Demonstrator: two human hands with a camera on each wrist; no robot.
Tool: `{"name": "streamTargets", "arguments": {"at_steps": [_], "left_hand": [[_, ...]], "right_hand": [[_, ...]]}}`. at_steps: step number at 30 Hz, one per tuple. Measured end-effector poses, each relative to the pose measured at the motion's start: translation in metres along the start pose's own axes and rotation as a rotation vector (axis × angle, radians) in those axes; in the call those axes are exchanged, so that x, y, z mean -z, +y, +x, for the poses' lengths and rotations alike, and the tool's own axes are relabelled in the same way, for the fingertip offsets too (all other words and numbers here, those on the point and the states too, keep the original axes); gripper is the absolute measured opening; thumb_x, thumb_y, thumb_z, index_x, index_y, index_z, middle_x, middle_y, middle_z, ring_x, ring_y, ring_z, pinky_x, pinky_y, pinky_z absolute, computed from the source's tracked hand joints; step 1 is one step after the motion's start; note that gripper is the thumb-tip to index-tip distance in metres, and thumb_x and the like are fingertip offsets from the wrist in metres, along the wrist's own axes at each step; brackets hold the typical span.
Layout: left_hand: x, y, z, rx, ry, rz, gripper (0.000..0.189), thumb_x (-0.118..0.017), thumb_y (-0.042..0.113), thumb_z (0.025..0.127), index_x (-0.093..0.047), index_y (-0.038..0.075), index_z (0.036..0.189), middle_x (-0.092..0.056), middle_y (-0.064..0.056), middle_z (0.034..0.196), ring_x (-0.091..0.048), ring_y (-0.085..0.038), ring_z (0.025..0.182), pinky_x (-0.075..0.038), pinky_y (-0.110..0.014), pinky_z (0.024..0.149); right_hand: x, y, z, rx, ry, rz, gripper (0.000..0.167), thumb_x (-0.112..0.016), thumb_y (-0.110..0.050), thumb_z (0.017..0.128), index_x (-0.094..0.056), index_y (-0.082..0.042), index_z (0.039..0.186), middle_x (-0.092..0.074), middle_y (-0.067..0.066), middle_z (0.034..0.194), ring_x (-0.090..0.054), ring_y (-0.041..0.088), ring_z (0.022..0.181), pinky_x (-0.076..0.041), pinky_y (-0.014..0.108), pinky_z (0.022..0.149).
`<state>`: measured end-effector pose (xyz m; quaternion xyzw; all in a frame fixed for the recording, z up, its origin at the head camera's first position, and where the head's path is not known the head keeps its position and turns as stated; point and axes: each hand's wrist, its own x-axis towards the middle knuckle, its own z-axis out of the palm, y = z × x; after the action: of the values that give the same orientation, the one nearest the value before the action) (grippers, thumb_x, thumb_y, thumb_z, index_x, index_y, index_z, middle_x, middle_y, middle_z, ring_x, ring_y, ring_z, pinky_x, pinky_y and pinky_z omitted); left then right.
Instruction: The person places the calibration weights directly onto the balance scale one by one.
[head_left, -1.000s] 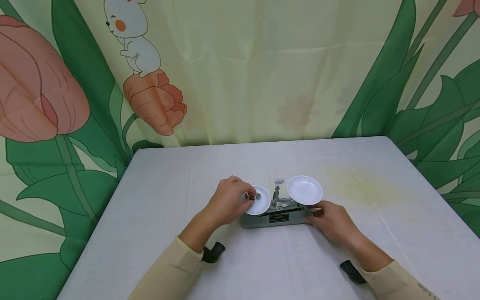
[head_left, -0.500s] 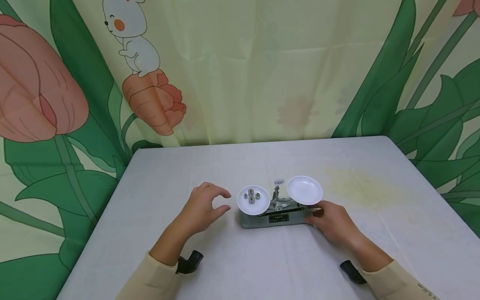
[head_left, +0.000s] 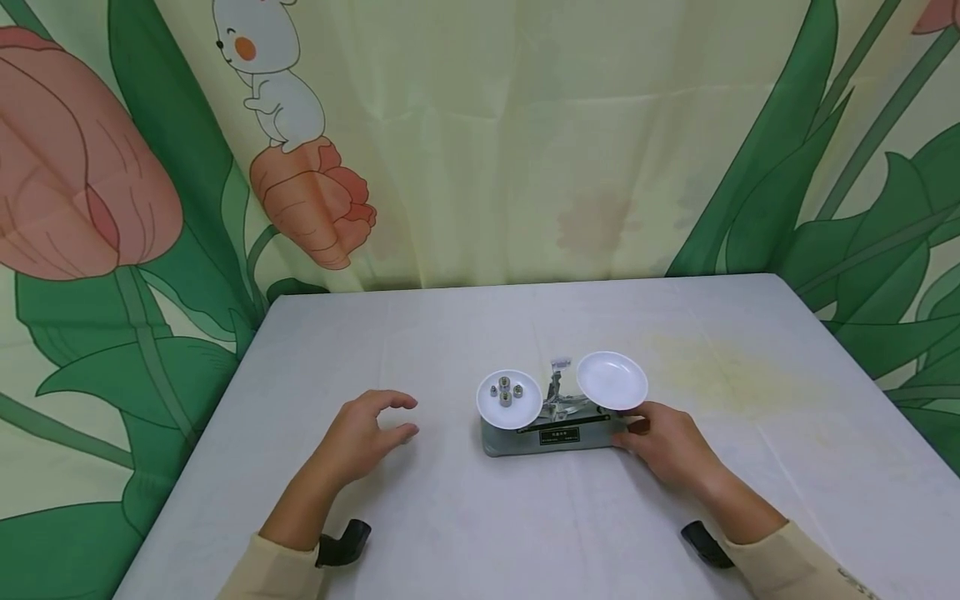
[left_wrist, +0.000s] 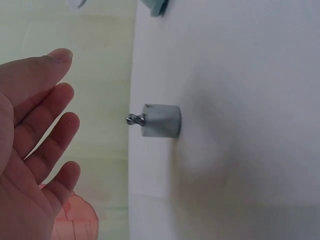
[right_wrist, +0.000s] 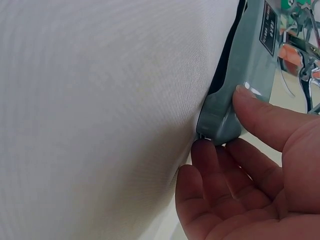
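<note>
A two-pan balance scale (head_left: pixel 559 429) with a grey-green base stands on the table. Several small metal weights (head_left: pixel 506 398) sit together on its left white pan (head_left: pixel 491 417), while the right pan (head_left: pixel 611 379) is bare and higher. At the base's right end, my right hand (head_left: pixel 663 442) grips it with the thumb on the front face and fingers against the end, as the right wrist view shows (right_wrist: pixel 240 165). My left hand (head_left: pixel 352 437) hovers left of the scale, holding nothing, with thumb and fingers apart. The left wrist view shows its fingers spread loosely.
A white cloth covers the table (head_left: pixel 450 517). Behind it hangs a printed curtain (head_left: pixel 465 167). In the left wrist view a small grey block (left_wrist: pixel 162 120) with a shiny metal piece stands on the cloth; its kind is unclear.
My left hand has let go of a weight on the left pan and drawn back to the left and toward me. My right hand stays on the scale's base.
</note>
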<state>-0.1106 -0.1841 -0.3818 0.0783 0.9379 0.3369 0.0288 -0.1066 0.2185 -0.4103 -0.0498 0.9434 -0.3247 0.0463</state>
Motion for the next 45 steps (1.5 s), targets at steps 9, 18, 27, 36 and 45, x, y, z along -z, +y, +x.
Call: {"name": "streamTargets", "arguments": {"at_steps": [9,18,27,36,45], "left_hand": [[-0.005,-0.018,-0.003,0.078,-0.023,-0.034,0.034,-0.078,0.017,0.088,-0.070,0.011,0.120,-0.066,-0.005,0.122,-0.054,-0.032,0.125,-0.044,-0.053,0.102],[-0.013,-0.034,-0.001,0.082,-0.012,0.013,0.030,-0.079,0.014,0.086,-0.072,0.009,0.114,-0.068,-0.007,0.115,-0.058,-0.031,0.116,-0.045,-0.051,0.098],[-0.020,-0.038,0.003,0.056,-0.013,0.052,0.025,-0.080,0.008,0.084,-0.073,0.008,0.107,-0.069,-0.002,0.104,-0.061,-0.027,0.105,-0.048,-0.047,0.093],[-0.023,-0.036,0.006,0.024,-0.023,0.063,0.019,-0.077,0.004,0.084,-0.073,0.008,0.103,-0.070,0.000,0.099,-0.063,-0.025,0.100,-0.050,-0.045,0.089],[-0.018,-0.016,0.010,-0.018,-0.010,0.073,0.018,-0.075,0.006,0.087,-0.075,0.011,0.104,-0.068,0.001,0.099,-0.060,-0.023,0.101,-0.050,-0.044,0.087]], "right_hand": [[0.000,0.000,-0.001,0.003,0.004,-0.002,0.048,-0.080,-0.018,0.083,-0.063,0.005,0.122,-0.069,0.021,0.113,-0.068,0.035,0.099,-0.051,0.055,0.086],[0.000,-0.001,-0.001,0.011,-0.002,0.002,0.048,-0.080,-0.016,0.083,-0.063,0.005,0.122,-0.068,0.021,0.114,-0.068,0.035,0.098,-0.051,0.055,0.085],[-0.001,0.000,0.000,0.009,0.000,0.002,0.048,-0.079,-0.016,0.083,-0.062,0.006,0.123,-0.068,0.021,0.114,-0.068,0.035,0.099,-0.051,0.055,0.086],[0.000,0.000,0.000,-0.004,-0.001,0.002,0.049,-0.080,-0.016,0.083,-0.062,0.006,0.123,-0.068,0.022,0.114,-0.068,0.035,0.099,-0.051,0.056,0.087],[0.000,0.000,0.000,-0.002,-0.003,-0.004,0.047,-0.080,-0.016,0.083,-0.063,0.006,0.121,-0.069,0.021,0.114,-0.068,0.035,0.099,-0.051,0.055,0.086]]}}
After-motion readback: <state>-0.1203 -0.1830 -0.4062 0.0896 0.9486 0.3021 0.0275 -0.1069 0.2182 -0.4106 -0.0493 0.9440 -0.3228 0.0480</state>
